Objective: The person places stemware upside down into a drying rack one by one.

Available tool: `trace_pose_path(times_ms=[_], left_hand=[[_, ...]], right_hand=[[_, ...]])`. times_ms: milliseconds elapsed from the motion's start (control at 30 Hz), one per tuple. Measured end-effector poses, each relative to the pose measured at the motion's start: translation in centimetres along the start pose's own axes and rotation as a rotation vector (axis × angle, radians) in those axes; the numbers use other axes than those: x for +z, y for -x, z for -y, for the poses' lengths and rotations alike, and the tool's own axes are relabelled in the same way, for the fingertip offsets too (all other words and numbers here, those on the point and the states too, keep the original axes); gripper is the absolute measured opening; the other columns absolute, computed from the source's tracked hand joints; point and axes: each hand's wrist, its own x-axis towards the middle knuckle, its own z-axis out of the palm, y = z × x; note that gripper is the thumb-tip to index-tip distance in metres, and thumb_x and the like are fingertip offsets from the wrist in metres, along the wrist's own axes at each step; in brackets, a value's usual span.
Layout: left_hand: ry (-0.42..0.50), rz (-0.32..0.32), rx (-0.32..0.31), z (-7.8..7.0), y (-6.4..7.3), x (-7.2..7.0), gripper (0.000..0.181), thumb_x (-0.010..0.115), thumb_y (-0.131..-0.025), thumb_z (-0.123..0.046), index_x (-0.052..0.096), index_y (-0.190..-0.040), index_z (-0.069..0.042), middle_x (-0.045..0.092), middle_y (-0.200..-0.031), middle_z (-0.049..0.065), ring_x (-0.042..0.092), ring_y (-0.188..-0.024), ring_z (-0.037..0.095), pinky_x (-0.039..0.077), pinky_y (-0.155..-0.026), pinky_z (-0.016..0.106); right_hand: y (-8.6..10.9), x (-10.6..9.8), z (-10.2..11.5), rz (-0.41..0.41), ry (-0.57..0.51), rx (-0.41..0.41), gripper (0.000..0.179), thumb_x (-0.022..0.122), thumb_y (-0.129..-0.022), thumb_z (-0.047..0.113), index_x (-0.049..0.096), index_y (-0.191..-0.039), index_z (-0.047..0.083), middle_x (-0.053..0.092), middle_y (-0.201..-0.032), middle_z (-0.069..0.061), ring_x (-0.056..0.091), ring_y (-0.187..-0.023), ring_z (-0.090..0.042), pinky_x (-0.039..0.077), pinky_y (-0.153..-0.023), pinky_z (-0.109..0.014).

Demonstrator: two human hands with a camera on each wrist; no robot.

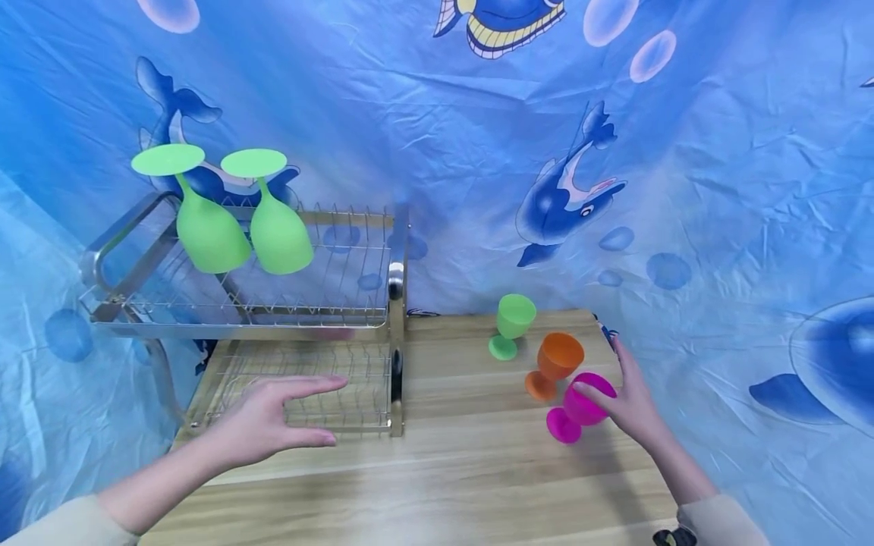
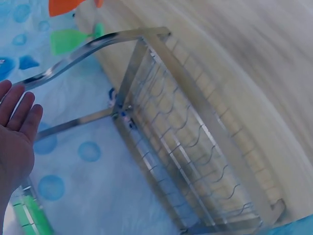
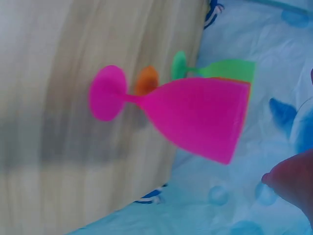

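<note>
My right hand (image 1: pixel 631 402) is beside a bright pink goblet (image 1: pixel 580 411) that stands upright on the table. From above, the thumb overlaps the goblet's rim; in the right wrist view a fingertip (image 3: pixel 281 181) shows apart from the bowl. Behind it stand an orange goblet (image 1: pixel 560 356) and a green goblet (image 1: pixel 516 315), in a slanting row. My left hand (image 1: pixel 262 421) hovers in front of the lower tier of a metal dish rack (image 1: pixel 394 326), thumb and fingers spread, holding nothing. Two green goblets (image 1: pixel 212 235) rest bowl-down on the upper tier.
The wooden table (image 1: pixel 464 485) carries the rack on its left and the upright goblets on its right. A blue sea-patterned sheet (image 1: pixel 437 152) hangs behind and along both sides, close to the table's edges.
</note>
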Motion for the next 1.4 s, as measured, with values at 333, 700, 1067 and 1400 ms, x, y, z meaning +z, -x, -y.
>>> trace_pose_path(times_ms=[333,700,1067,1400], left_hand=[[0.006,0.046,-0.061,1.4,0.1,2.3,0.069,0.088,-0.082,-0.057,0.072,-0.141,-0.024,0.073,-0.137,-0.003,0.071,-0.123,0.027,0.059,-0.099,0.053],[0.029,0.079,-0.074,2.1,0.6,3.7,0.068,0.087,-0.083,-0.057,0.072,-0.141,-0.023,0.073,-0.137,-0.001,0.071,-0.123,0.026,0.061,-0.098,0.051],[0.063,0.112,-0.041,1.7,-0.2,4.0,0.068,0.087,-0.085,-0.054,0.072,-0.141,-0.02,0.073,-0.137,0.001,0.071,-0.123,0.029,0.06,-0.099,0.052],[0.062,0.077,-0.032,2.3,-0.7,5.1,0.067,0.089,-0.083,-0.053,0.073,-0.139,-0.02,0.074,-0.135,0.001,0.072,-0.121,0.03,0.06,-0.098,0.053]], right_hand=[[1.4,2.0,-4.2,0.017,-0.005,0.074,0.124,0.087,-0.091,0.034,-0.001,-0.169,-0.003,0.014,-0.17,-0.038,0.023,-0.152,-0.061,0.032,-0.117,-0.076],[2.8,4.2,-7.1,-0.043,-0.148,0.156,0.128,0.089,-0.089,0.026,-0.007,-0.168,-0.002,0.009,-0.171,-0.038,0.016,-0.156,-0.059,0.025,-0.121,-0.074],[3.1,6.6,-8.1,-0.113,-0.254,0.248,0.098,0.087,-0.093,0.023,0.022,-0.163,-0.001,0.045,-0.153,-0.022,0.048,-0.137,-0.027,0.041,-0.115,-0.023],[3.0,6.5,-7.4,-0.14,-0.266,0.248,0.089,0.086,-0.094,0.027,0.033,-0.161,0.002,0.052,-0.15,-0.018,0.048,-0.123,-0.002,0.04,-0.097,-0.002]])
